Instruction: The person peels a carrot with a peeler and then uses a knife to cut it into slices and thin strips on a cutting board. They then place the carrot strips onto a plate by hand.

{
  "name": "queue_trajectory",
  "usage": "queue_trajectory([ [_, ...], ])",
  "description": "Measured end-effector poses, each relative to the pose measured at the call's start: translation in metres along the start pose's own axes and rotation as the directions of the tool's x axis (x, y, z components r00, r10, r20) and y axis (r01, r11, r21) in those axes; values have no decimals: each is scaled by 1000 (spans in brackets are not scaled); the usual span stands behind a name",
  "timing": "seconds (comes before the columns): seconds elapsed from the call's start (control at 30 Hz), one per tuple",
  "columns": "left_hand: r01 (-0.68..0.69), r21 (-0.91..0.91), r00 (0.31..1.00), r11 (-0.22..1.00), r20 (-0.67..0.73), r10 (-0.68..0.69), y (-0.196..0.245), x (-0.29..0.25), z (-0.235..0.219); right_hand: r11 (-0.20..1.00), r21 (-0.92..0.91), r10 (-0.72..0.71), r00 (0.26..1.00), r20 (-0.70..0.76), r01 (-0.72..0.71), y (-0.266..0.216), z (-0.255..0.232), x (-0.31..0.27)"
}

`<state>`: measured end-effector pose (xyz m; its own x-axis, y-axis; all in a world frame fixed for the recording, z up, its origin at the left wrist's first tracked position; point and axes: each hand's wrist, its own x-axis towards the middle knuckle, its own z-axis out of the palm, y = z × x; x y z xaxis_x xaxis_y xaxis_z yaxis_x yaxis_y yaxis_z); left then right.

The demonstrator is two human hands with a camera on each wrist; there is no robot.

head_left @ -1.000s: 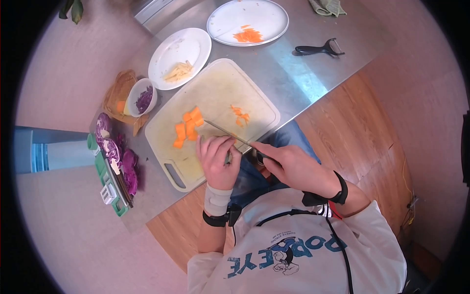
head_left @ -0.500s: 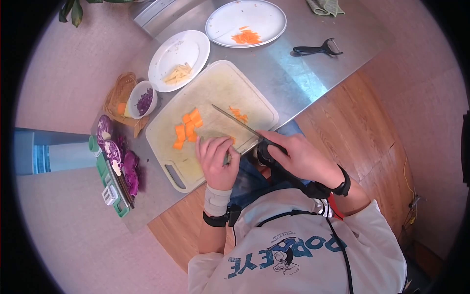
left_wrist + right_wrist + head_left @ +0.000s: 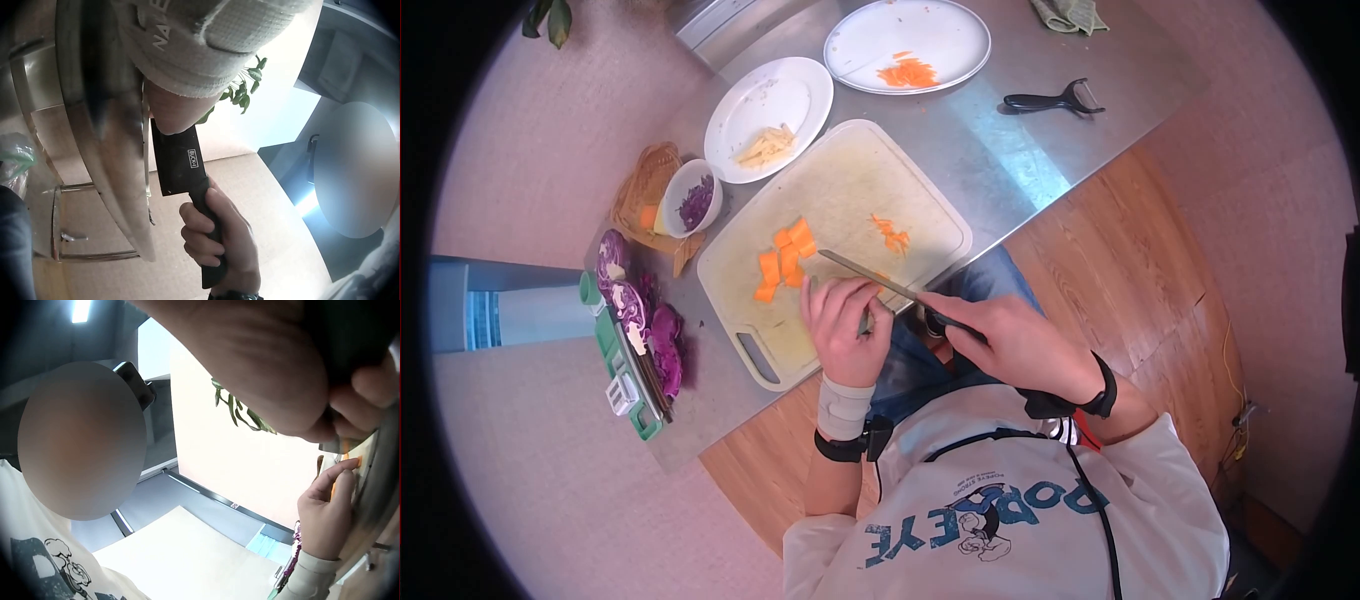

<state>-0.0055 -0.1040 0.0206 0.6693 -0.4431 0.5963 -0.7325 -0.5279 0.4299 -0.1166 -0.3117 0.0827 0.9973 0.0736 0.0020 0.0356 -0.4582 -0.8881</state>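
Note:
The right hand (image 3: 1022, 340) grips the black handle of a knife (image 3: 862, 270), whose blade lies across the board beside the left fingers. Curled fingers of the left hand (image 3: 842, 325) press down at the near edge of the cutting board (image 3: 830, 190); in the right wrist view the left hand (image 3: 326, 515) pinches an orange piece, mostly hidden. Orange chunks (image 3: 786, 262) lie left of the blade, thin orange strips (image 3: 890, 236) to its right. The left wrist view shows the broad dark blade (image 3: 178, 161) upright, the right hand (image 3: 228, 234) round its handle.
Behind the board stand a plate of pale strips (image 3: 798, 88) and an oval plate of orange strips (image 3: 860, 45). A peeler (image 3: 1045, 102) lies right. At left are a bowl of purple shreds (image 3: 713, 205), a basket (image 3: 638, 190), cut cabbage (image 3: 665, 350) and a green grater (image 3: 610, 345).
Compared with half a second ago, the right hand has brought the blade down and left, closer to the left fingers. The left hand has stayed in place.

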Motion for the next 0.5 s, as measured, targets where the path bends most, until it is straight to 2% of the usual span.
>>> queue_trajectory([
  [0.5,-1,8,1000,1000,-9,1,-3,-3,2,998,-54,-8,1000,19,9,-5,1,-4],
])
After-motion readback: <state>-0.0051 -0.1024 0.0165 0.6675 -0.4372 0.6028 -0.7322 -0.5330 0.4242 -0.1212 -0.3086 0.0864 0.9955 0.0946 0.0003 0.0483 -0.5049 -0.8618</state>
